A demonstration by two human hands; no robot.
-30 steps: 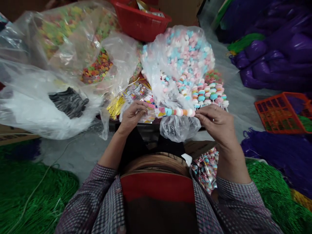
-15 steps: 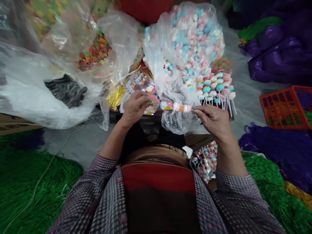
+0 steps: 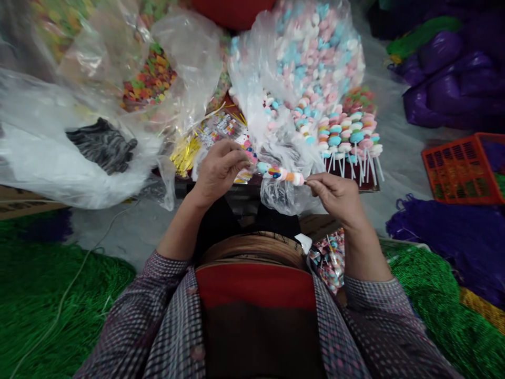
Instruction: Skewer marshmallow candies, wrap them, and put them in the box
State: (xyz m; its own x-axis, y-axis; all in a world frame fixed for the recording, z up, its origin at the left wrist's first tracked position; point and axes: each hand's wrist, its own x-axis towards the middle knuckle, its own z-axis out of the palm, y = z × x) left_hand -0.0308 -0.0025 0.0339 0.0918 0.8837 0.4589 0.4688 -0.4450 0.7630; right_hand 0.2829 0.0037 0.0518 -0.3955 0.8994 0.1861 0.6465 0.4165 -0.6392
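Observation:
A candy skewer (image 3: 294, 178) of pink, white, orange and blue gummies lies level between my hands, partly inside a small clear printed bag (image 3: 273, 172). My right hand (image 3: 335, 195) is closed, thumb and fingertips pinching the skewer's stick end. My left hand (image 3: 223, 171) pinches the far end of the small bag; its exact grip is partly hidden by the fingers. Beyond my left hand lie more flat printed bags (image 3: 224, 126) and gold twist ties (image 3: 185, 155). Several finished-looking candy skewers (image 3: 357, 137) with white sticks lie at the table's right end.
A large plastic bag of pastel candies (image 3: 315, 47) stands at the back, with colourful gummy rings (image 3: 153, 79) to its left. A white plastic bag holding dark strands (image 3: 102, 145) is at left. An orange crate (image 3: 457, 171) and green netting (image 3: 59, 295) sit on the floor; wrapped candies (image 3: 331, 258) are by my right side.
My right hand has moved slightly left with the skewer, which now sits deeper in the small bag. My left hand has shifted only a little.

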